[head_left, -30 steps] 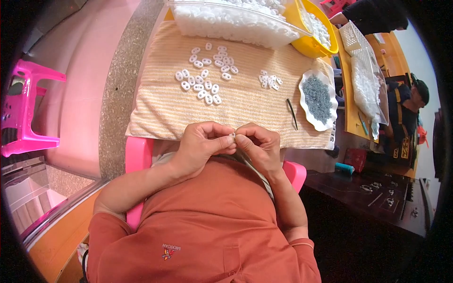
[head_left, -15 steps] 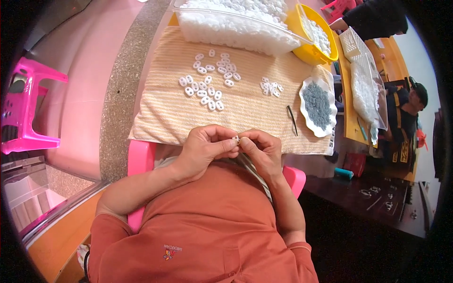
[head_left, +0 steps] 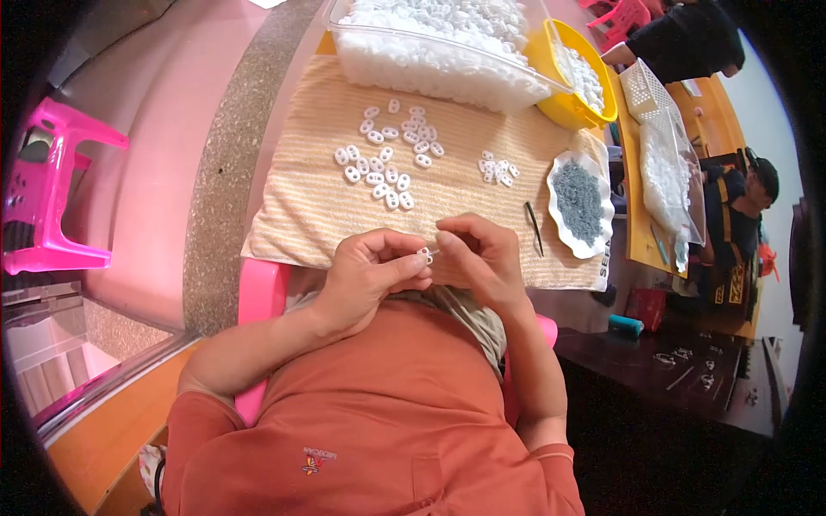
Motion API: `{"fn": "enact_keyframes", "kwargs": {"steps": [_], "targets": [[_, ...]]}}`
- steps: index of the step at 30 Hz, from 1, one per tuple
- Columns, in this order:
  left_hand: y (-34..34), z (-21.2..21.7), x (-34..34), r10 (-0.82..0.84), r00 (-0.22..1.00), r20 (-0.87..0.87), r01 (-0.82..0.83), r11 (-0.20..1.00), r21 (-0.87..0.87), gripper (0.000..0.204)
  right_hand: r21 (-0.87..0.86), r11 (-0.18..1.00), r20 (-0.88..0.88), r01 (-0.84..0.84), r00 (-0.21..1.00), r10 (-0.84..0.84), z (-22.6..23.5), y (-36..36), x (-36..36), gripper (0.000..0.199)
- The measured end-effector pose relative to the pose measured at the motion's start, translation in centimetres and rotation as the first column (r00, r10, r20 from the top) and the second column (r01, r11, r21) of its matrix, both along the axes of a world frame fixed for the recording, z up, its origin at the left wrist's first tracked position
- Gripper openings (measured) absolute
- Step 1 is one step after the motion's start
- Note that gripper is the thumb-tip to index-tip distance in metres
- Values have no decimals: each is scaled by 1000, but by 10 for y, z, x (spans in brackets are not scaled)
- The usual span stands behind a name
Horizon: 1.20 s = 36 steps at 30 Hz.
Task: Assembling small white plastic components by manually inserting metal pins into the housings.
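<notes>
head view showing left hand (head_left: 372, 273) pinching small white plastic piece (head_left: 425, 254) at fingertips, long axis running 9 to 3. right hand (head_left: 477, 258) closing in from 3 o'clock, fingertips pinched, touching the piece's near end; whether holding anything, cannot tell. lying at 12 o'clock on striped towel (head_left: 292, 206): loose white pieces (head_left: 385, 159). sitting at 2 o'clock, well apart: tweezers (head_left: 534, 229), white dish (head_left: 559, 225).

**Hands pinch small white part over towel**

Left hand (head_left: 372, 275) pinches a small white part (head_left: 425, 254) at its fingertips; right hand (head_left: 478, 256) meets it, fingers closed. Beige towel (head_left: 292, 215) beyond carries loose white pieces (head_left: 385, 158), black tweezers (head_left: 534, 228), a plate of grey bits (head_left: 579, 202). Clear tub (head_left: 434, 53) and yellow bowl (head_left: 575, 101) behind
</notes>
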State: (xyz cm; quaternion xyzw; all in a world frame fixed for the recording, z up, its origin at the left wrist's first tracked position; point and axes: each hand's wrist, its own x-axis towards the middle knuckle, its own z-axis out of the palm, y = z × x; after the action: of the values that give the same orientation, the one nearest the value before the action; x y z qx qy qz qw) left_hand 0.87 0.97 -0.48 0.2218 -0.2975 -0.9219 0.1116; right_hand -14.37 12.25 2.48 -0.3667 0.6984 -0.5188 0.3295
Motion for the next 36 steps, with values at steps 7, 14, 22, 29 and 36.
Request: {"fn": "enact_keyframes", "kwargs": {"steps": [7, 14, 22, 29, 36], "targets": [[-4, 5, 5, 79, 996, -49, -81, 996, -43, 17, 76, 995, -694, -64, 713, 99, -17, -44, -10, 14], [-5, 8, 5, 104, 992, -78, -108, 993, -40, 16, 218, 975, -733, -39, 653, 190, -12, -55, -2, 10], [-4, 7, 4, 93, 995, -36, -95, 995, -43, 16, 127, 981, -779, -144, 598, 188, -16, -47, -3, 13], [-4, 8, 4, 96, 995, -8, -96, 994, -48, 16, 132, 973, -730, -189, 646, 225, 17, -26, -18, 13], [-4, 5, 3, 79, 997, 11, -78, 995, -55, 16, 309, 940, -760, -147, 557, 336, 14, -22, -31, 13]]}}
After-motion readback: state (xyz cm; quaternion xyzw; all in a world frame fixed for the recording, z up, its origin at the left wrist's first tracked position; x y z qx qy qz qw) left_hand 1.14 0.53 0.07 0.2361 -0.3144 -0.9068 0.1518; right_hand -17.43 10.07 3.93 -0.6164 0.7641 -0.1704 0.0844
